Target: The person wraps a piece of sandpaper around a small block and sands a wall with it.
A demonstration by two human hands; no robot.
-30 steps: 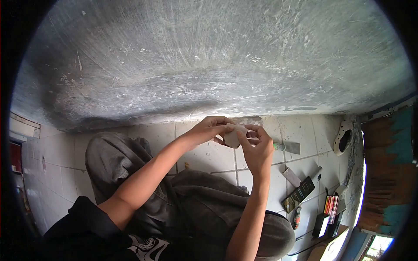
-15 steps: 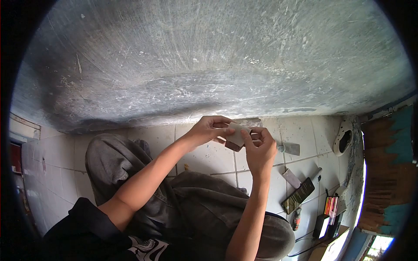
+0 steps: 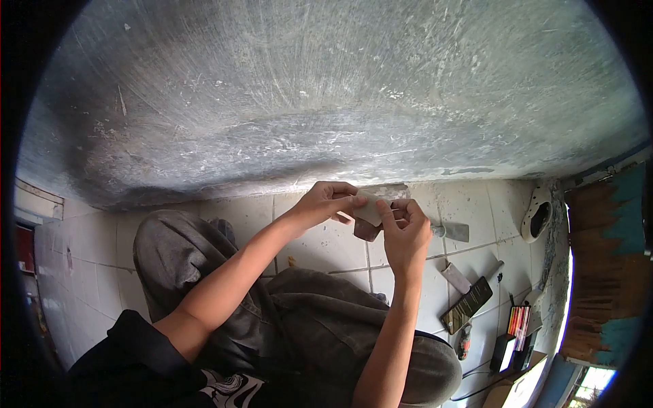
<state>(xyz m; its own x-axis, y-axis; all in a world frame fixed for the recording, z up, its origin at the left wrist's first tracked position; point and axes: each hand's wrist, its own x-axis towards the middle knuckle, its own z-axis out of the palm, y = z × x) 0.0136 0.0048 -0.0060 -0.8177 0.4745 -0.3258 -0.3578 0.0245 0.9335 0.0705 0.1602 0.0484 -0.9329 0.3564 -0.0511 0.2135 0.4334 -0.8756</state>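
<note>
Both hands hold a small piece of sandpaper [image 3: 369,210] in front of the wall's foot. Its pale back faces up, and a reddish-brown part hangs below, so it looks folded or bent. My left hand [image 3: 325,204] pinches the left edge between thumb and fingers. On the right edge, my right hand [image 3: 407,232] grips with its thumb on top and its other fingers curled. Close to the right hand, a scraper [image 3: 454,232] with a flat grey blade lies on the tiles.
A scuffed grey wall [image 3: 306,88] rises ahead of the white tiled floor [image 3: 326,251]. To the right lie a phone [image 3: 468,304], a pale flat-ended tool [image 3: 456,277], a red-and-dark object [image 3: 464,342] and a white clog [image 3: 537,216]. Cables and boxes sit lower right.
The sandpaper has turned slightly in my fingers, and its brown part now hangs lower and shows more broadly. Both hands stay nearly in place.
</note>
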